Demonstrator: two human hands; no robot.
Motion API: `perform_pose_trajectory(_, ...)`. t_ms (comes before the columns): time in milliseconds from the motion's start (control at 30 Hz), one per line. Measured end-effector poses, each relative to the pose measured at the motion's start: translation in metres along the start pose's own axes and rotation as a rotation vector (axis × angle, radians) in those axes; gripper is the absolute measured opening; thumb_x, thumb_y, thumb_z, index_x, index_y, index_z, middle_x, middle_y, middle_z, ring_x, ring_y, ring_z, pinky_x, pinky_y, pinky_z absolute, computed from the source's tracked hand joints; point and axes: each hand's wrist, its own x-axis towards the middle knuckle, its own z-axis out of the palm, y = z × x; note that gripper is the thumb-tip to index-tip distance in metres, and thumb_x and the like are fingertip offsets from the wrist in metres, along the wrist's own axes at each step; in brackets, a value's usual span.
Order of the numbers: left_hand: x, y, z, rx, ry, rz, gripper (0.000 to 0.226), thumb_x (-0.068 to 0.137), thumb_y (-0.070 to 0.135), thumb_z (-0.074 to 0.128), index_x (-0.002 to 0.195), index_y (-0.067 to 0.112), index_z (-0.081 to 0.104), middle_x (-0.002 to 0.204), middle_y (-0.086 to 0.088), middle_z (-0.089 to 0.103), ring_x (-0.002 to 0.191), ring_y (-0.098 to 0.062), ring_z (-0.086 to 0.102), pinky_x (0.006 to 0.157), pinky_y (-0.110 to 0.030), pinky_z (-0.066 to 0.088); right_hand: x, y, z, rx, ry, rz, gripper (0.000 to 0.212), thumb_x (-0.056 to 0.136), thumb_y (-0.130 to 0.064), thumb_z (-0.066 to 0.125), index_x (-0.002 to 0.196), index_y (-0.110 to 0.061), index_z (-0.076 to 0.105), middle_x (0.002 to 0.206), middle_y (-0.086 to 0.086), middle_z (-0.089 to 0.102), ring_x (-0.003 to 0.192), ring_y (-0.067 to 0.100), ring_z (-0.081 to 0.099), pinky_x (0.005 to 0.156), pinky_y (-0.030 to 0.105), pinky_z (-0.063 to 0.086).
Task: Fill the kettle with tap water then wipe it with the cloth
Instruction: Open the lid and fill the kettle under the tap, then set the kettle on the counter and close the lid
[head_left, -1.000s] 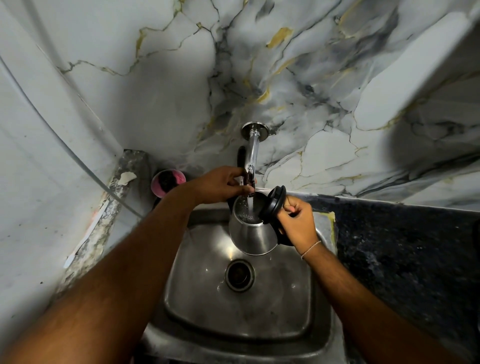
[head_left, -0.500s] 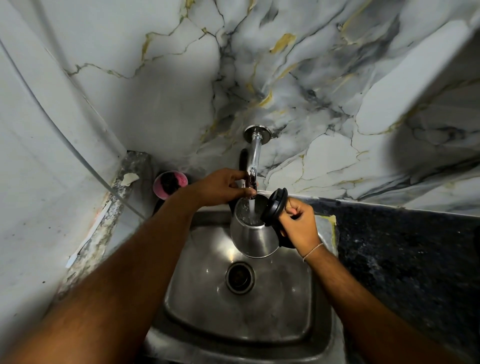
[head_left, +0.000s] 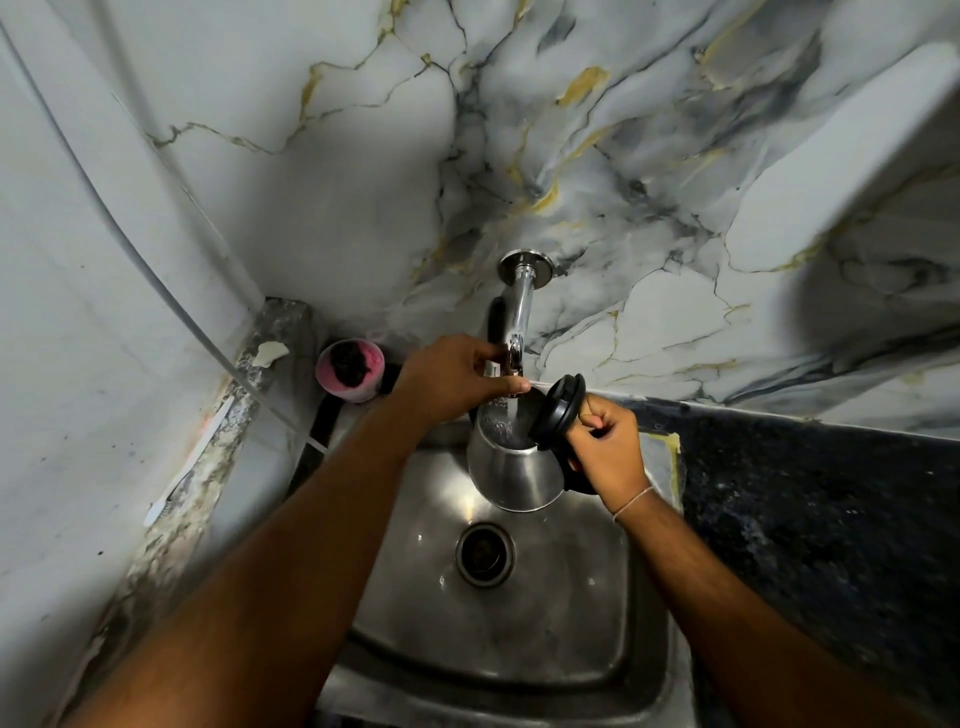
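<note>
A steel kettle hangs over the steel sink, right under the chrome wall tap. Its black lid stands flipped open on the right side. Water runs from the tap into the kettle's mouth, and water shows inside. My right hand is shut on the kettle's black handle and holds it up. My left hand grips the tap's knob just above the kettle. No cloth is in view.
A pink cup with something dark inside stands at the sink's back left corner. A dark speckled counter lies to the right. A thin white cable runs down the left wall. Marble tiles back the tap.
Both hands and the kettle stay almost in place under the running tap. The whole scene sits slightly lower in view than before.
</note>
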Motion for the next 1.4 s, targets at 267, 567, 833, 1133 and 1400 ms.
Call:
perform_pose_trajectory(267,-0.004,0.024,0.043,0.257,0.38,-0.162,0.065,0.074,0.085,0.073,0.104,0.028,0.077,0.1,-0.002,0.082,0.099,-0.03,0.079,0.075,-0.035,0.042,-0.006,-0.002,-0.003,0.019,0.025,-0.009,0.043,0.077,-0.031,0.067,0.063,-0.026,0.026,0.053,-0.015,0.027,0.053,-0.001,0.024,0.05,0.016,0.026)
perform_pose_trajectory(567,-0.058,0.03,0.046,0.086,0.634,-0.143,0.062,0.101,0.075,0.034,0.125,0.028,0.066,0.121,-0.001,0.076,0.111,-0.026,0.072,0.095,-0.048,0.058,-0.05,-0.004,-0.042,0.029,0.11,-0.079,0.036,0.073,-0.028,0.057,0.063,-0.029,0.023,0.042,-0.017,0.037,0.042,-0.006,0.031,0.045,0.004,0.027)
perform_pose_trajectory(833,-0.133,0.066,0.129,0.184,0.554,0.039,0.063,0.11,0.052,0.042,0.166,0.023,0.044,0.166,-0.005,0.054,0.155,-0.028,0.048,0.125,-0.054,0.039,-0.126,-0.001,-0.137,0.086,0.182,-0.019,0.046,0.076,-0.03,0.067,0.056,-0.027,0.025,0.047,-0.016,0.029,0.042,-0.002,0.027,0.041,0.012,0.027)
perform_pose_trajectory(1133,-0.182,0.14,0.256,0.25,0.419,0.218,0.065,0.111,0.046,0.035,0.172,0.022,0.035,0.181,0.0,0.032,0.17,-0.02,0.021,0.137,-0.05,0.019,-0.208,-0.007,-0.273,0.092,0.208,-0.001,0.048,0.083,-0.027,0.063,0.053,-0.017,0.027,0.043,-0.009,0.035,0.034,-0.001,0.036,0.037,0.014,0.029)
perform_pose_trajectory(1400,-0.219,0.199,0.365,0.234,0.343,0.147,0.065,0.113,0.046,0.025,0.174,0.025,0.026,0.183,0.002,0.025,0.172,-0.018,0.015,0.139,-0.047,0.014,-0.266,0.0,-0.386,-0.025,0.153,0.053,0.035,0.092,-0.016,0.062,0.058,-0.024,0.059,0.04,-0.014,0.056,0.039,-0.009,0.045,0.041,0.005,0.033)
